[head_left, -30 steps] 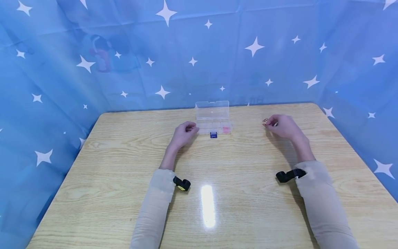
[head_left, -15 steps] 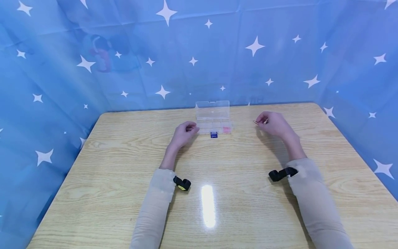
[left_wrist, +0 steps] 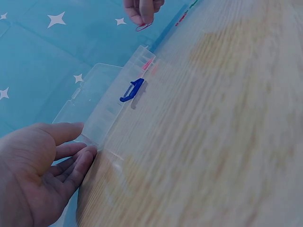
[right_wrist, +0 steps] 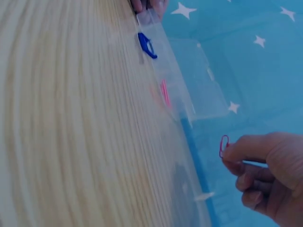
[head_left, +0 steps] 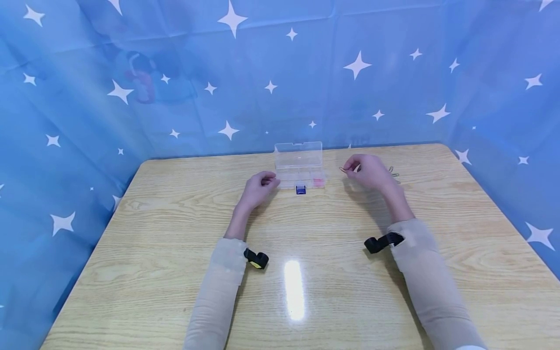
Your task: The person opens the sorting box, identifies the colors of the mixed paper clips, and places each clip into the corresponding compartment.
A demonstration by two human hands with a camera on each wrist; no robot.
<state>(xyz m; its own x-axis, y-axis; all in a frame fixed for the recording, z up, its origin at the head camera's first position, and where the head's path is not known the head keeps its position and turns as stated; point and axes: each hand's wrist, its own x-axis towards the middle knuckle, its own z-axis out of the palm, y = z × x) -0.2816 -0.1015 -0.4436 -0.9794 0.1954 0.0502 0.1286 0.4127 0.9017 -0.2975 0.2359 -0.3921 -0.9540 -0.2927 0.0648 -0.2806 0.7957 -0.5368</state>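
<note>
A clear plastic compartment box stands at the table's back, its lid raised. Its blue latch hangs at the front, and something pink lies in the right front compartment. My left hand holds the box's left end, thumb and fingertips about the corner. To the right of the box, my right hand pinches a red paper clip between thumb and forefinger, in the air and apart from the box.
More paper clips lie on the wooden table, behind my right wrist. Red and green clips show at the top of the left wrist view. A blue star-patterned cloth hangs along the table's back edge.
My right hand has lifted the red paper clip off the table and carried it left toward the box, uncovering other clips behind the wrist. My left hand and the box have stayed put.
</note>
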